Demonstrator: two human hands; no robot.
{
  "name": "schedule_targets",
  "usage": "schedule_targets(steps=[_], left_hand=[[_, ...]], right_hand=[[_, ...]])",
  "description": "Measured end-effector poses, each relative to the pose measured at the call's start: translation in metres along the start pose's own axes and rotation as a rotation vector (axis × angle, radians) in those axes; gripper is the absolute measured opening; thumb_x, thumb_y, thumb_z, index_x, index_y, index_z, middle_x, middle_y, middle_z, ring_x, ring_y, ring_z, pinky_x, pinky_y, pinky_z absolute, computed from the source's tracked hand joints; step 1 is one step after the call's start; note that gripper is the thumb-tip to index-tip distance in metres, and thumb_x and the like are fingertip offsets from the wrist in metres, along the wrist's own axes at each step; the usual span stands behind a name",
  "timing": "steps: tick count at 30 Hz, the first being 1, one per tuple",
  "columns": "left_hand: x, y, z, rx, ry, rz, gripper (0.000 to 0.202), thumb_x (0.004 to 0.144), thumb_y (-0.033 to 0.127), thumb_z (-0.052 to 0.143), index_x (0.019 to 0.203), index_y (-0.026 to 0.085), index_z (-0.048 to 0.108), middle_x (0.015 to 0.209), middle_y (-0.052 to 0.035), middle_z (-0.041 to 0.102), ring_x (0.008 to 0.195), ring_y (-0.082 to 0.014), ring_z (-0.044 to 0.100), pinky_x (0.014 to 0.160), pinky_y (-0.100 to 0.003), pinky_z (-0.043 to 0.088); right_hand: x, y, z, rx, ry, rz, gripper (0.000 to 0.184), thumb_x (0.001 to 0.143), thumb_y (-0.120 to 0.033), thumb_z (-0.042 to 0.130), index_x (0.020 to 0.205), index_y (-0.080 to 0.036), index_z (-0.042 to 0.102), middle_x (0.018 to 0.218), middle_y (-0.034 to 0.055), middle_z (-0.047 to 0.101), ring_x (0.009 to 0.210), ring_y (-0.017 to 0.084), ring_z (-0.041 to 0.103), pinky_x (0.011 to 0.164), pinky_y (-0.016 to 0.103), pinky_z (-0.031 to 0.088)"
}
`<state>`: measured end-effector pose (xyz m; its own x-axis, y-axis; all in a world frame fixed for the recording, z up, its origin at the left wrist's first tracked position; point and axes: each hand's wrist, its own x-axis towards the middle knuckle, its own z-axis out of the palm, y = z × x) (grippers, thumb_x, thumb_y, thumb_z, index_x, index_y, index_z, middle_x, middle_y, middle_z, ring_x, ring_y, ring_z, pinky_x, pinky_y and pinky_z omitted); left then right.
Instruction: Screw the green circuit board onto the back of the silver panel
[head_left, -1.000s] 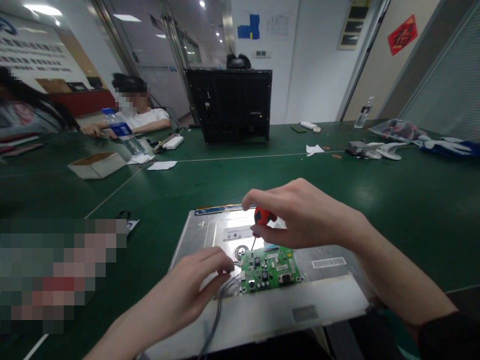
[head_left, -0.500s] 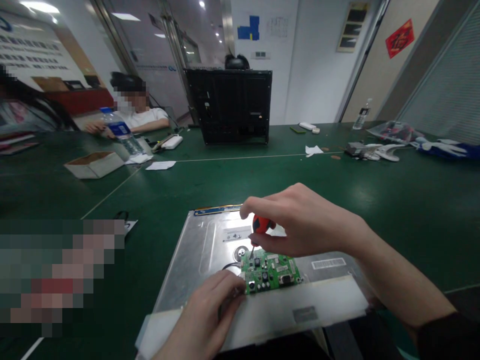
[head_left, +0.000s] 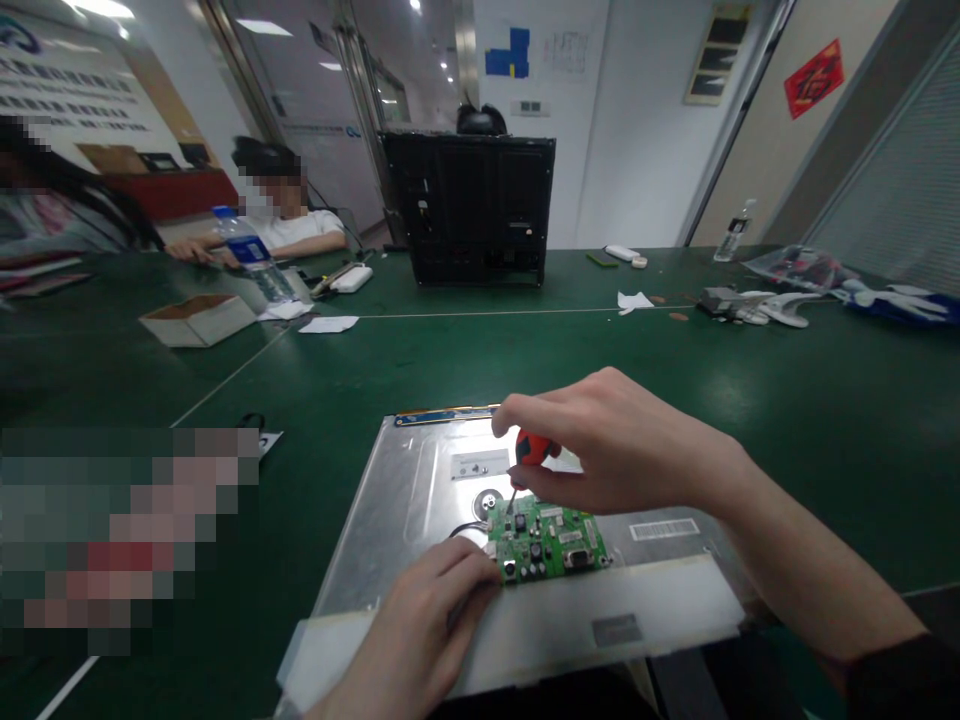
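Note:
In my right hand (head_left: 611, 440) is a screwdriver (head_left: 531, 448) with a red and black handle, its thin shaft pointing down to the upper left corner of a green circuit board (head_left: 551, 540). My left hand (head_left: 431, 615) has its curled fingers at the board's lower left edge, holding it; the fingertips are partly hidden. Beneath the board lies a silvery metal display panel (head_left: 382, 520), with a translucent white strip (head_left: 667, 600) along its near side. A dark cable (head_left: 466, 527) runs to the board's left edge. Small screws (head_left: 480, 468) lie on the panel above the board.
Across the green table (head_left: 420, 355) stands a black monitor casing (head_left: 469, 210). To the left are an open box (head_left: 199, 325), a water bottle (head_left: 255, 260) and seated people. White gloves (head_left: 780, 308) and a plastic bag (head_left: 799, 268) lie at the right.
The whole view has shifted slightly, so things appear a little farther right. Both hands keep nearly the same place at the board, and the screwdriver stays at its upper left corner.

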<state>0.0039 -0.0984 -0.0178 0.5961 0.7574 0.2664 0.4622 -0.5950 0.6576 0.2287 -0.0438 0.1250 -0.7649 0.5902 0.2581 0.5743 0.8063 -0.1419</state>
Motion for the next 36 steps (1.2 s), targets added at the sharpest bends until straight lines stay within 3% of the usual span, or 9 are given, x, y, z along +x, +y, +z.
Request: schedule_targets(steps=[13, 19, 36], left_hand=[[-0.003, 0.001, 0.001, 0.072, 0.002, -0.028, 0.016, 0.092, 0.015, 0.044, 0.096, 0.022, 0.056, 0.087, -0.0036, 0.063, 0.077, -0.018, 0.062, 0.064, -0.028, 0.048], [-0.003, 0.009, -0.003, 0.081, 0.08, -0.057, 0.013, 0.093, 0.015, 0.042, 0.093, 0.021, 0.054, 0.083, -0.0029, 0.061, 0.073, -0.0172, 0.06, 0.064, -0.028, 0.048], [0.0, -0.001, 0.0, 0.232, 0.063, 0.081, 0.017, 0.093, 0.013, 0.043, 0.092, 0.023, 0.057, 0.084, -0.0019, 0.063, 0.077, -0.0204, 0.059, 0.066, -0.031, 0.045]], right_hand=[[-0.004, -0.003, -0.003, 0.085, 0.004, -0.054, 0.018, 0.087, -0.025, 0.058, 0.104, -0.019, 0.054, 0.084, -0.0041, 0.068, 0.063, 0.009, 0.054, 0.057, 0.024, 0.031], [-0.004, -0.003, -0.003, 0.124, 0.0, -0.105, 0.019, 0.086, -0.026, 0.059, 0.103, -0.02, 0.054, 0.082, -0.0053, 0.068, 0.063, 0.009, 0.054, 0.056, 0.024, 0.032], [-0.004, -0.008, 0.0, 0.17, -0.064, -0.152, 0.02, 0.087, -0.025, 0.056, 0.107, -0.021, 0.054, 0.085, -0.004, 0.068, 0.069, 0.01, 0.057, 0.056, 0.024, 0.031]])
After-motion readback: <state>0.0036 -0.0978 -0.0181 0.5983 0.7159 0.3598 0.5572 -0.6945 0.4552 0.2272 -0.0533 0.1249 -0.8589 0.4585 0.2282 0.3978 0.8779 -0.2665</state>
